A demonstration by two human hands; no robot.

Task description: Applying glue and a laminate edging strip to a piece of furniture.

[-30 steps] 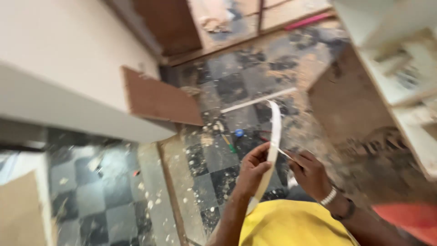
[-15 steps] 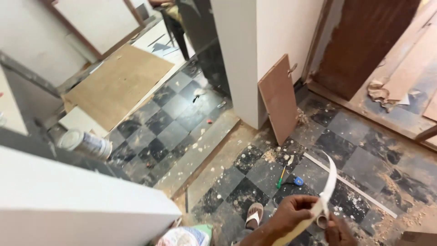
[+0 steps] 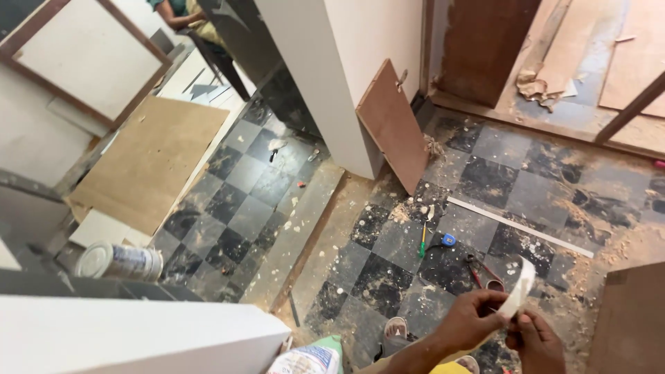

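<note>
Dusty black-and-grey checkered tile floor (image 3: 388, 242), sawdust-strewn; at 5 o'clock, left hand (image 3: 474, 320) and right hand (image 3: 535, 341) both pinch a curling white edge-banding strip (image 3: 519, 285), apparently mid-handling; red-handled pliers (image 3: 478, 271) lie at 12 o'clock from them.

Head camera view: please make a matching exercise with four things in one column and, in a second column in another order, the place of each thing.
Things:
1. white strip
2. screwdriver with green handle
3. brown board
4. tin can

Places:
A. leaning against the white cabinet
B. lying on its side at the left, near the white panel
C. held between the left hand and the right hand
D. lying on the chequered floor, beside a small blue object

Pairs: 1-C, 2-D, 3-A, 4-B
</note>
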